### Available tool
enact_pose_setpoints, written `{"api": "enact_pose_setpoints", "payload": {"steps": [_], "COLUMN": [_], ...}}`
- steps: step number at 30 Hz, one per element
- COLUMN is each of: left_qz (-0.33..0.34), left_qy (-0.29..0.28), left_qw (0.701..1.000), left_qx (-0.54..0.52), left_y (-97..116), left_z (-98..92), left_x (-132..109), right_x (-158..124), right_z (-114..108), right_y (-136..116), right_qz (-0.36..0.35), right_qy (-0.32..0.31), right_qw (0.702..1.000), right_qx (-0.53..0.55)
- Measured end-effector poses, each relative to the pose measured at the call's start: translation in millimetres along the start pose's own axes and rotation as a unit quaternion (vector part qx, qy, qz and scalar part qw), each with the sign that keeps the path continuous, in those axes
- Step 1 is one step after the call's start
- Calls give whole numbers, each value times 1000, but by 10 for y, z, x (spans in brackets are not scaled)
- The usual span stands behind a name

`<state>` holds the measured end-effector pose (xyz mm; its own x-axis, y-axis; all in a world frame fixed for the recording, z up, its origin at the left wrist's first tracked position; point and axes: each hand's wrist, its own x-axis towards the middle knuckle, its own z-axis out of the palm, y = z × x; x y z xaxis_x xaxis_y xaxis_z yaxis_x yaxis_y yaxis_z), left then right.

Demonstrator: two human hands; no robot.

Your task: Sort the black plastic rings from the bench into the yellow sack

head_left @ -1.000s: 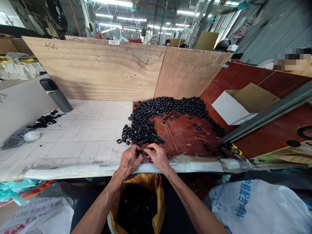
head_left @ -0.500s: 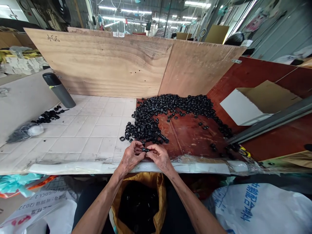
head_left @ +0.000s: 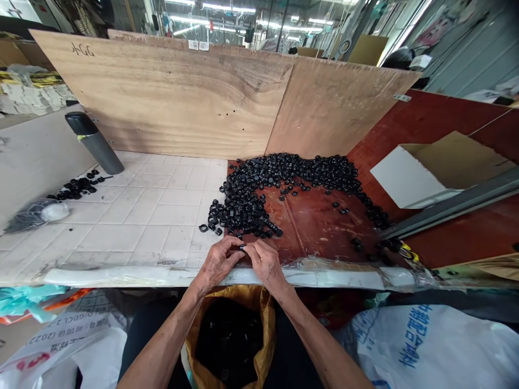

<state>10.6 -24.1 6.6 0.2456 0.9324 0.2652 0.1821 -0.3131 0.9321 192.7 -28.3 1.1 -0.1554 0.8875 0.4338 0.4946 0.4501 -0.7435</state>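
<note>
My left hand (head_left: 219,260) and my right hand (head_left: 265,262) meet over the table's front edge, thumbs and fingers pinched together. Between their fingertips is a small black plastic part (head_left: 242,247), mostly covered by the fingers. Just beyond my hands, a heap of small black ring-like parts (head_left: 243,213) curves from the white tiled surface onto the red-brown board (head_left: 300,232). One loose black ring (head_left: 203,228) lies at the heap's left edge. Below, between my knees, a yellow-brown sack (head_left: 268,324) gapes, with dark pieces inside.
A grey bottle with a black cap (head_left: 99,146) stands at the left, near scattered black parts (head_left: 79,186) and a clear plastic bag (head_left: 34,215). Plywood (head_left: 182,102) walls off the back. On the right are an open white box (head_left: 409,175) and a slanted metal bar (head_left: 450,204).
My right fingers have moved slightly left and closed over the black part, so less of it shows. The whole view has shifted a little; the heap looks the same.
</note>
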Motion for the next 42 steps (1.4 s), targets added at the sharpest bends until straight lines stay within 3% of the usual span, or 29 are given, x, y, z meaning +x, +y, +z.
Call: {"api": "enact_pose_setpoints", "payload": {"steps": [6, 11, 16, 25, 28, 32, 35, 37, 38, 40, 42], "left_qz": [-64, -60, -63, -67, -73, -15, 33, 4, -18, -46, -38], "left_qy": [-12, 4, 17, -6, -18, -25, -96, -139, -133, -58, 39], "left_qw": [996, 997, 997, 993, 993, 999, 991, 985, 985, 987, 977], "left_qx": [-58, -43, -52, -93, -95, 16, 87, 101, 107, 141, 208], "left_y": [-3, -24, -14, -40, -21, 157, 333, 394, 394, 332, 214], "left_z": [18, 22, 19, 18, 27, -32, -155, -218, -225, -176, -61], "left_x": [-11, -6, -4, 3, -52, -302, -461, -438, -379, -186, 47], "right_x": [-62, -11, -22, 5, -53, -289, -414, -371, -308, -125, 69], "right_z": [-16, -50, -98, -118, -72, 24, -13, -119, -183, -294, -345], "right_y": [0, -70, -147, -142, -224, -397, -439, -361, -287, -96, 103], "right_qz": [47, 40, 18, 40, 88, 243, 326, 286, 243, 153, 104], "right_qy": [-37, 7, -20, -1, -13, -33, -106, -111, -79, 18, 46], "right_qw": [997, 999, 1000, 998, 990, 949, 910, 938, 963, 986, 978], "right_qx": [53, -14, -16, 49, 110, 197, 235, 159, 92, -62, -174]}}
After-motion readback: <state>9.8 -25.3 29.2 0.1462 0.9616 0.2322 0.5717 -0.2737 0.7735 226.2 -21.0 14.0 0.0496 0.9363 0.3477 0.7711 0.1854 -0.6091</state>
